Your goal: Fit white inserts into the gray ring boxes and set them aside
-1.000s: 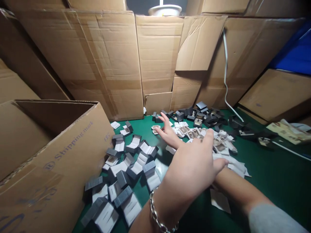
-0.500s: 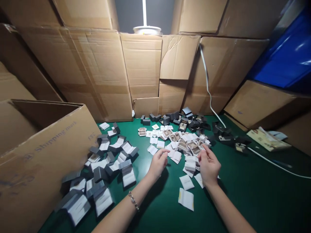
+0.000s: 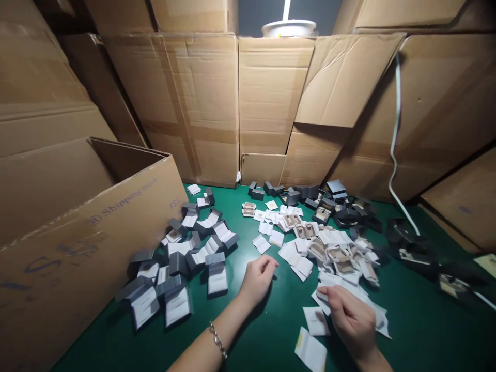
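Note:
My left hand (image 3: pixel 258 280) is above the green table, its fingers curled closed and nothing showing in them. It is between the open dark boxes with white linings (image 3: pixel 217 279) and the pile of white cards and small beige inserts (image 3: pixel 335 250). My right hand (image 3: pixel 352 321) is closed at the near side of that pile, over white folded sheets (image 3: pixel 377 315). A pale edge shows at its fingertips; whether it is held or lies beneath, I cannot tell. Close to this hand lie a white card (image 3: pixel 315 321) and a yellow-marked white paper (image 3: pixel 311 351).
A large open carton (image 3: pixel 127 206) stands along the left side. Dark boxes (image 3: pixel 351 214) crowd the back right, near a white cable (image 3: pixel 396 134). Stacked cartons (image 3: pixel 271 98) form a wall behind the green table (image 3: pixel 240 336).
The view has turned left, so the table's things appear farther right. My right hand has drawn back from the pile's middle to its near side. My left hand stays closed.

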The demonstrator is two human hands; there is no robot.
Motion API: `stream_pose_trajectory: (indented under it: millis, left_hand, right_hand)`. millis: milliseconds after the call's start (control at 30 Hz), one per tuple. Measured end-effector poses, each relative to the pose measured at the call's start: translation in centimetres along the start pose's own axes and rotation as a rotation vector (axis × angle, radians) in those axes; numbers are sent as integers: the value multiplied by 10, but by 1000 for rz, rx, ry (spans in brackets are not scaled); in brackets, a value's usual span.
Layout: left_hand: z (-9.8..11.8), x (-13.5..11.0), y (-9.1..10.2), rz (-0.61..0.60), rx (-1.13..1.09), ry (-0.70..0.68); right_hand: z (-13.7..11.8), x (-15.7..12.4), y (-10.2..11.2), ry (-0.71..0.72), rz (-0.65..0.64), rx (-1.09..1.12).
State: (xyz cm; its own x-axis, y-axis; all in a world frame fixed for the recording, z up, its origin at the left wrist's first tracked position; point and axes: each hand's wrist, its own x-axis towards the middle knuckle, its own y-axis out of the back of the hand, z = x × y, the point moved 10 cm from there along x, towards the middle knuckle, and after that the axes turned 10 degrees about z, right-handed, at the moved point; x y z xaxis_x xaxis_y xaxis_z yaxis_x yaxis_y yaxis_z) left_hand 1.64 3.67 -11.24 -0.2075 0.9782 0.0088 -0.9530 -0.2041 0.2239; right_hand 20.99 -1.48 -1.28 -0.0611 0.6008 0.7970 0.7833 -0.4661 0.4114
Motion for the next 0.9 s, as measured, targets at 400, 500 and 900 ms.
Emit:
stream_pose_trajectory:
  millis: [400, 500, 900]
  left_hand:
    - [2, -8, -10, -133, 70, -64]
    - [4, -8, -13, -146, 120, -66]
    - [17, -22, -37, -250, 176, -271]
  right_hand:
    - [-17, 16, 30, 274, 116, -227]
    - [-13, 18, 37, 247, 130, -268]
    - [12, 15, 40, 11, 167, -292]
